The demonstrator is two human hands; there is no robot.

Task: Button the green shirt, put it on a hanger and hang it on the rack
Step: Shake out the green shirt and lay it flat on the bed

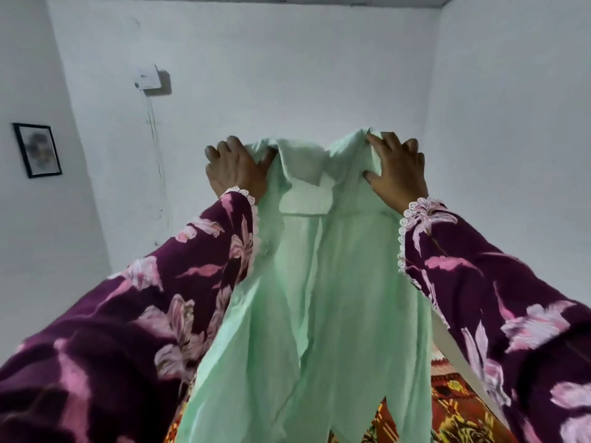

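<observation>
My left hand [235, 169] gripping green shirt [319, 298] at one shoulder, my right hand [398, 172] gripping the other, hands apart, shirt held up, front unbuttoned, white wall [287, 75] behind

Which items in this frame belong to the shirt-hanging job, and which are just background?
Job: green shirt, held up at the shoulders by left hand and right hand.

Background: framed picture, white wall box, patterned rug.
</observation>
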